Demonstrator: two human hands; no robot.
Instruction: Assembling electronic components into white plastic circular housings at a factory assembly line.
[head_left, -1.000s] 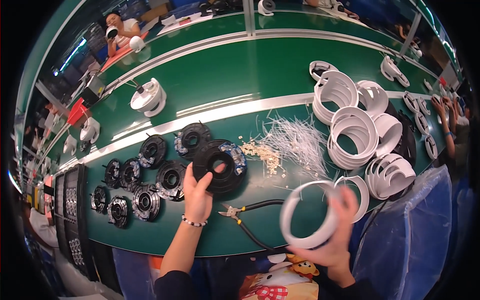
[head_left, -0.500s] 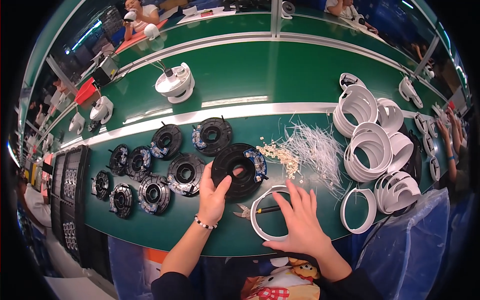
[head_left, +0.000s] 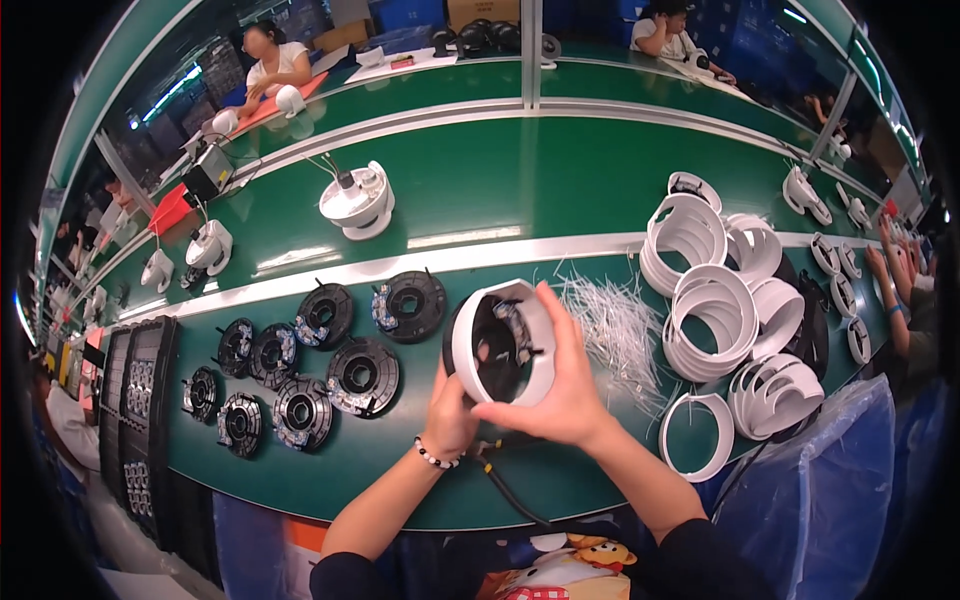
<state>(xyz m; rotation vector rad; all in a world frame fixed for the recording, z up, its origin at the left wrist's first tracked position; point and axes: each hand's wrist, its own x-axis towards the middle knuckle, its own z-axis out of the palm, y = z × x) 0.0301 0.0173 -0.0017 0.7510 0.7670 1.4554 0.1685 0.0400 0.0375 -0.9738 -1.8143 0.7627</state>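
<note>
My left hand (head_left: 450, 418), a beaded bracelet on its wrist, grips a black round base (head_left: 508, 378) from the left and below. Through the white ring (head_left: 462, 348) shows the blue circuit board (head_left: 512, 322) on that base. My right hand (head_left: 568, 392) clasps this ring by its right side, thumb along the lower rim. Ring and base are up against each other above the table; whether the ring is fully seated cannot be seen. Below my hands lie cutting pliers (head_left: 512, 492) with black and yellow handles, their jaws partly hidden.
Several black bases with boards (head_left: 363, 376) lie to the left, beside a black tray (head_left: 140, 420). White cable ties (head_left: 615, 330) are heaped behind my right hand. Stacked white rings (head_left: 712, 320) stand to the right. Beyond a metal rail stands a white lamp-like assembly (head_left: 357, 200).
My right hand has lifted the white ring off the table and brought it against the black base. The base has turned in my left hand. The pliers' handles now point toward me.
</note>
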